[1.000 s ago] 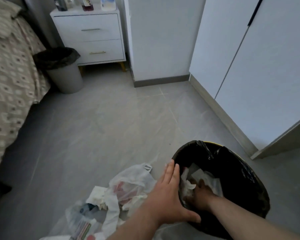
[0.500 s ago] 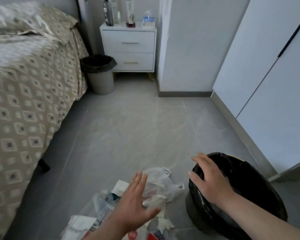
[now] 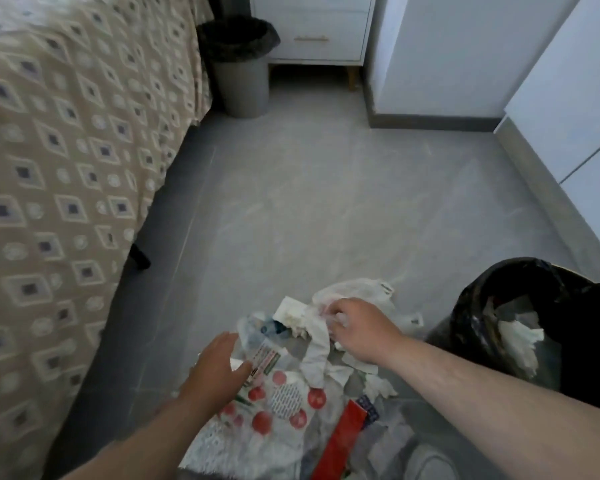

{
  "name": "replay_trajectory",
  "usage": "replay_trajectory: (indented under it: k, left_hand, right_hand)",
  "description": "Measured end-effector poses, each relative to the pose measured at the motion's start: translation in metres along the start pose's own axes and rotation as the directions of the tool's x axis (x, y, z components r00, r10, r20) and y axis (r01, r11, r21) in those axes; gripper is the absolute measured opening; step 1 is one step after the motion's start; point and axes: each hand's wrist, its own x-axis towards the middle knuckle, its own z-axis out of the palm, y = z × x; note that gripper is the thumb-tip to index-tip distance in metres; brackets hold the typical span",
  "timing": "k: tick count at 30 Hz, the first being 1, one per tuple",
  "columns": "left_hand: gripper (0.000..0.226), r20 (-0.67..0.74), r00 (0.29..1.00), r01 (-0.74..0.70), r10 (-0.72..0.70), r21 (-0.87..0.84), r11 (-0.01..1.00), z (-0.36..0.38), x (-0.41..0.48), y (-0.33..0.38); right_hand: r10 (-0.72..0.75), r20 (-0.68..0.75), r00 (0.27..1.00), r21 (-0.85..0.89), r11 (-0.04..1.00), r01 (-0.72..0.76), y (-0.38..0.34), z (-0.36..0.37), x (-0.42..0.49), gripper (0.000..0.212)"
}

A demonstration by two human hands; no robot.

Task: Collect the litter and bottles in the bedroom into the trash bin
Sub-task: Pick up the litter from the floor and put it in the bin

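A pile of litter lies on the floor at the bottom centre: a white plastic bag (image 3: 357, 292), crumpled tissues (image 3: 295, 315), a clear plastic bottle (image 3: 260, 336), a packet printed with red cherries (image 3: 274, 410) and a red wrapper (image 3: 343, 434). My right hand (image 3: 359, 330) curls its fingers into the white plastic bag. My left hand (image 3: 219, 365) lies flat, fingers straight, on the packet beside the bottle. The black-lined trash bin (image 3: 499, 306) stands at the right with tissues inside.
A bed with a patterned cover (image 3: 59, 168) fills the left side. A second grey bin with a black liner (image 3: 239, 64) stands by a white nightstand (image 3: 316, 36) at the back. White wardrobe doors (image 3: 568, 116) run along the right.
My right hand left the trash bin, crossed left to the litter pile and took hold of the white bag. My left hand came down onto the packet. The view tilted down.
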Motion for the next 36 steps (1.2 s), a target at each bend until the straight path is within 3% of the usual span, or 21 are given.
replay_trajectory:
  k: [3,6,11,15,19,23,28,30,33,36]
  left_hand:
    - [0.066,0.016,0.995,0.101,-0.101,-0.037,0.994,0.017,0.011,-0.015]
    - [0.07,-0.021,0.976,0.212,-0.216,-0.129,0.969,0.028,0.023,-0.025]
    - [0.061,0.017,0.968,0.248,-0.248,-0.164,0.955,0.038,0.046,-0.034]
    - [0.057,0.053,0.987,0.152,-0.149,-0.054,0.987,0.04,0.052,-0.047]
    - [0.084,0.149,0.989,-0.055,0.021,0.228,0.972,0.047,0.049,-0.057]
    - [0.091,0.144,0.99,-0.046,0.01,0.253,0.966,0.051,0.047,-0.066]
    - [0.128,0.035,0.983,0.162,-0.182,0.316,0.935,0.071,0.03,-0.034]
    - [0.138,0.08,0.971,0.192,-0.225,0.302,0.934,0.086,0.018,-0.02]
    - [0.138,0.146,0.964,0.162,-0.22,0.331,0.93,0.102,0.012,-0.023]
    - [0.124,0.13,0.982,0.088,-0.135,0.319,0.944,0.104,0.016,-0.034]
  right_hand:
    - [0.115,0.179,0.977,-0.018,0.993,-0.113,0.02,0.045,0.014,0.039]
    - [0.187,0.248,0.951,0.0,0.981,-0.193,0.033,0.075,0.024,0.054]
    - [0.224,0.205,0.953,0.066,0.968,-0.242,0.039,0.099,0.045,0.066]
    - [0.214,0.134,0.968,0.064,0.972,-0.224,0.049,0.117,0.06,0.079]
    - [0.216,0.118,0.969,-0.022,0.976,-0.215,0.05,0.124,0.062,0.061]
    - [0.239,0.079,0.968,-0.01,0.971,-0.239,0.051,0.127,0.058,0.032]
    - [0.134,0.076,0.988,-0.098,0.987,-0.126,0.045,0.127,0.058,0.064]
    - [0.149,0.129,0.98,-0.168,0.978,-0.127,0.042,0.128,0.059,0.055]
    - [0.166,0.141,0.976,-0.199,0.97,-0.137,0.04,0.129,0.057,0.03]
    - [0.16,0.134,0.978,-0.181,0.974,-0.135,0.046,0.132,0.055,0.017]
